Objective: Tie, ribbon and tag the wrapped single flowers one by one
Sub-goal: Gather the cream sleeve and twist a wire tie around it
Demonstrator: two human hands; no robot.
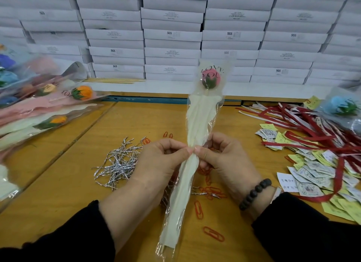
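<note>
Both forearms reach in over the table [58, 183]; the left hand [158, 162] and right hand [224, 158] meet fingertip to fingertip, pinching the gathered neck of the upright wrapped flower [197, 124]

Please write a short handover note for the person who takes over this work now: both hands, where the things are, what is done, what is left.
Left hand and right hand pinch the pink flower's wrap at its waist, held upright over the table.
Silver ties lie left of the hands; ribbons and tags lie right.
Wrapped flowers wait far left; a blue one lies far right.
No tie, ribbon or tag shows on this flower yet.
</note>
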